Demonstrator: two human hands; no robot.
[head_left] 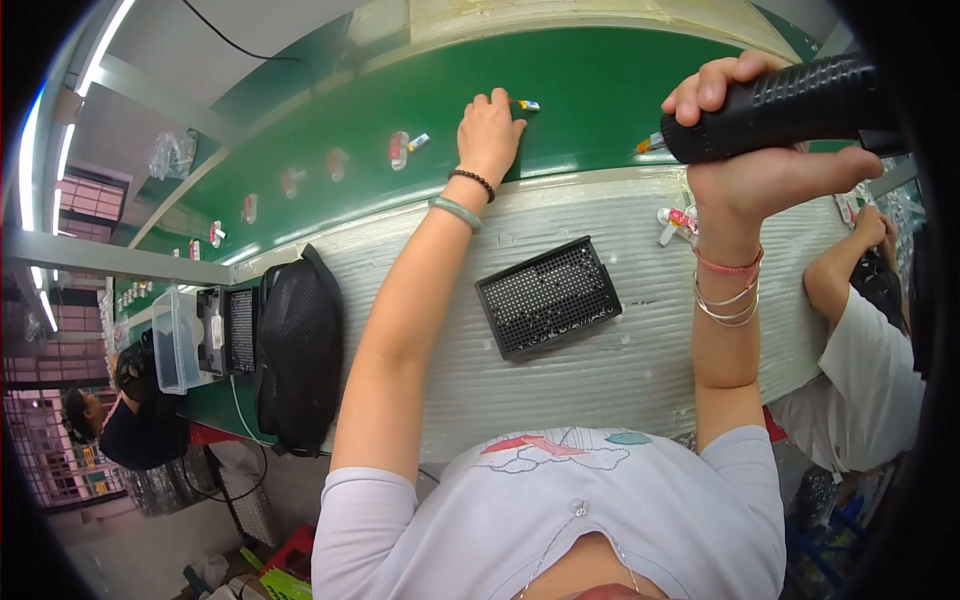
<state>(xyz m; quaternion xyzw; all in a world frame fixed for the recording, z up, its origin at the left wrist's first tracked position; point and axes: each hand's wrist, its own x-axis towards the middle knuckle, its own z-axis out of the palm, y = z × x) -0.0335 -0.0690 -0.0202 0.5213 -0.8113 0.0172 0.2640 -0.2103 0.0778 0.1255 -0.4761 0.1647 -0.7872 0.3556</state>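
My left hand [488, 132] reaches onto the green belt [590, 95], fingers curled down and thumb out to the side. Just right of its fingertips lies a small battery [530, 105], white and blue, with thin wires running toward the fingers. Whatever is under the fingers is hidden. Raised at the right, my right hand [730, 180] grips a thick black cylindrical hand tool [790, 105] with a ribbed body. Beside the tool's front end shows a small orange and silver piece [650, 144]; whether it belongs to the tool I cannot tell.
A black perforated tray [550, 297] rests on the foam-covered bench [420, 400]. Small red-and-white parts [399, 150] sit along the belt; another part [677, 222] lies near my right wrist. A black bag [300, 350] and clear bin [172, 345] stand left. People sit at both sides.
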